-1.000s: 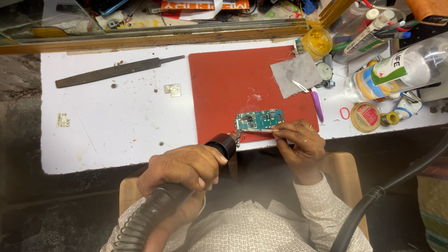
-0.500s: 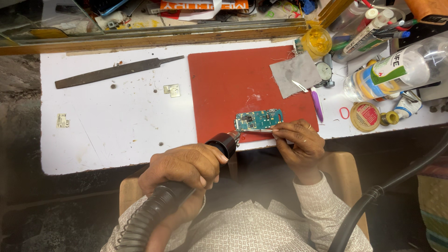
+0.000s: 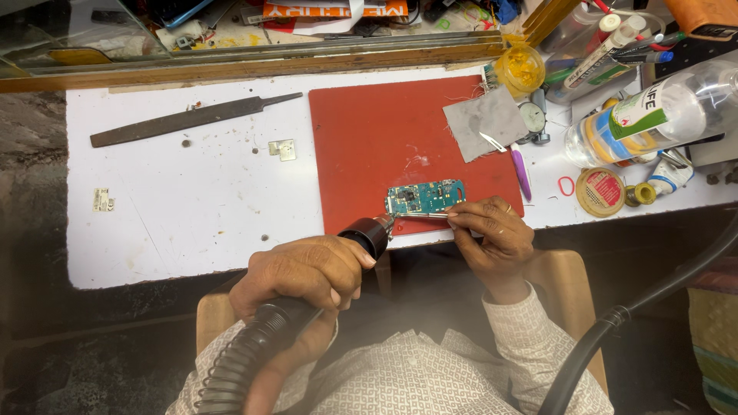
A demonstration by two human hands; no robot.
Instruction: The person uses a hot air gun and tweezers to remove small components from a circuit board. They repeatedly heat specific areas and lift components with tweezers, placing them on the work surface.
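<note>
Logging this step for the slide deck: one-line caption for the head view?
Left hand aims hot-air nozzle at circuit board on red mat; right hand holds tweezers.

I am counting one circuit board (image 3: 424, 197) lying on one red mat (image 3: 384, 138), and one hot-air nozzle (image 3: 370, 234) that I am gripping with my left hand (image 3: 307, 273). I am pinching one pair of tweezers (image 3: 421, 216) in my right hand (image 3: 492, 234). On the white table (image 3: 177, 200) I am seeing one long metal file (image 3: 188, 120), one grey cloth (image 3: 486, 123), one clear plastic bottle (image 3: 653, 115), one yellow jar (image 3: 520, 69), and two small metal pieces (image 3: 283, 149).
</note>
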